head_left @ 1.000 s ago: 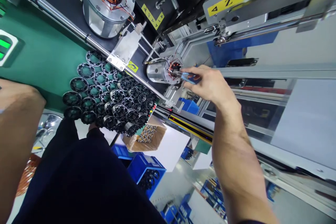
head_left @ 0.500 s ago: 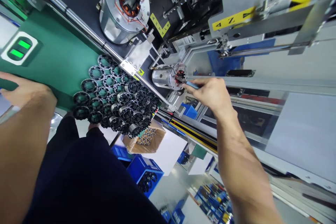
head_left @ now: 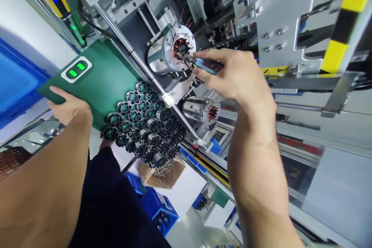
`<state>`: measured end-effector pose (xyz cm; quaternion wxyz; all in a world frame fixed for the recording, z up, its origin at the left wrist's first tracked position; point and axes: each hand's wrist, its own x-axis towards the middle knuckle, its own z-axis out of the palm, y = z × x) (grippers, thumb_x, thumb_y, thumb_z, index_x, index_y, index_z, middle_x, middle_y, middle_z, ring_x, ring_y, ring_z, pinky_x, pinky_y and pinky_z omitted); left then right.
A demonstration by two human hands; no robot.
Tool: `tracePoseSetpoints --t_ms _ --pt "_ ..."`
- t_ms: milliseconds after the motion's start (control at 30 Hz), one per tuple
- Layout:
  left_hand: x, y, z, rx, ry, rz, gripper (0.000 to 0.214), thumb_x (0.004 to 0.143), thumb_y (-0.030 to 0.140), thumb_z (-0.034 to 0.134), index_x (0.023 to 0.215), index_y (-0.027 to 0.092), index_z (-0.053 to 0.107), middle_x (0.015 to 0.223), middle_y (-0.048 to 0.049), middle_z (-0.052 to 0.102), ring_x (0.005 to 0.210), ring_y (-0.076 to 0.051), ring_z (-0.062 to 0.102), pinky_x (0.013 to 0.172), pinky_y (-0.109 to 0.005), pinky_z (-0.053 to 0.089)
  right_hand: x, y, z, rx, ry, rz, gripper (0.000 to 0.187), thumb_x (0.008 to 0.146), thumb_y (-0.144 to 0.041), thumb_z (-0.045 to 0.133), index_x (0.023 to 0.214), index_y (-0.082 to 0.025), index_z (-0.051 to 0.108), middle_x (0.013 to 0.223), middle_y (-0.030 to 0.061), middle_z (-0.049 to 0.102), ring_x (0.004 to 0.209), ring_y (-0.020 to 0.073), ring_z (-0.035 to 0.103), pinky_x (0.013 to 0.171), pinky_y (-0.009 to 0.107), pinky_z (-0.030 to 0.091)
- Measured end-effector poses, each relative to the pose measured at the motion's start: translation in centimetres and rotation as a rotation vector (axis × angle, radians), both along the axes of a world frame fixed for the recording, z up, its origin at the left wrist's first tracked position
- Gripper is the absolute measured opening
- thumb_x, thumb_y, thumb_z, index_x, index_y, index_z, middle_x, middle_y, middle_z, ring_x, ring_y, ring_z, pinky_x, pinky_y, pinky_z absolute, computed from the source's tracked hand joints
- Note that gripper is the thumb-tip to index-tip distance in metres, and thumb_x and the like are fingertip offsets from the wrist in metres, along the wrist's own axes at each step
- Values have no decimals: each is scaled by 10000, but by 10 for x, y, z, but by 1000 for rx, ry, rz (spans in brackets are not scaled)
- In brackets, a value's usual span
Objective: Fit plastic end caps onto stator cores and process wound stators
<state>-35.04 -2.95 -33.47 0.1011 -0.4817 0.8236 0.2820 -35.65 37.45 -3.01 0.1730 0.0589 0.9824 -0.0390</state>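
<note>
My right hand (head_left: 232, 71) is closed around a pair of pliers (head_left: 207, 66) with blue and dark handles. The jaws reach the face of the upper cylindrical fixture (head_left: 162, 56), beside the copper-wound stator (head_left: 180, 47) seated in it; whether they grip a wire I cannot make out. A second fixture (head_left: 196, 110), lower down, holds another wound stator (head_left: 213, 113). My left hand (head_left: 69, 108) rests at the edge of the green work surface (head_left: 101, 73), fingers stretched and thumb apart, with nothing in it. Many ring-shaped stator cores (head_left: 142, 106) sit to its right, some of them stacked.
A metal rail (head_left: 130, 52) runs between the green surface and the fixtures. Two green lights glow in a white-framed panel (head_left: 88, 62). Machine plates with yellow-black tape (head_left: 338, 27) stand at upper right. Below are a cardboard box (head_left: 174, 176) and blue bins (head_left: 155, 203).
My right hand has moved with the pliers from the lower fixture to the upper one. The view has shifted, and my left hand remains spread at the green surface's edge.
</note>
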Motion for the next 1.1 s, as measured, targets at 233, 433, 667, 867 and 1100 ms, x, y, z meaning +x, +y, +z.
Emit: tracePoseSetpoints --t_ms 233,433,667,867,1100 --pt "-6 15 23 -141 -144 244 949 1308 773 324 1861 106 711 1711 -263 855 1692 -521 789 1499 -814 554 -23 21 -15 -42 35 43 478 1101 -584 904 1536 -400 978 1068 20 985 950 348 921 1015 578 804" --pt "-6 17 28 -140 -145 261 933 1295 770 359 1833 118 753 1649 -256 893 1574 -560 862 1403 -823 635 -40 16 -9 52 -80 6 513 1110 -646 875 1558 -419 978 1226 59 1007 1020 387 940 1048 627 805" --pt "-3 18 29 -119 -129 273 851 1291 755 427 1738 132 797 1547 -248 922 1520 -555 881 1385 -848 648 -62 7 -9 135 -120 -28 499 1027 -676 952 1388 -345 1045 1023 126 968 1036 454 934 1064 703 775" --pt "-6 19 35 -84 -199 252 780 1309 741 383 1635 147 771 1531 -269 909 1493 -573 873 1328 -861 661 -54 -9 -19 269 -85 -111 567 1024 -755 909 1206 -240 1060 1018 174 977 995 427 940 1049 648 747" --pt "-5 14 38 44 -266 198 780 1321 762 260 1687 172 617 1621 -350 825 1506 -563 830 1179 -736 649 12 -68 2 -98 141 -158 446 1141 -646 796 1299 -278 993 1174 116 1001 1002 359 918 925 486 716"
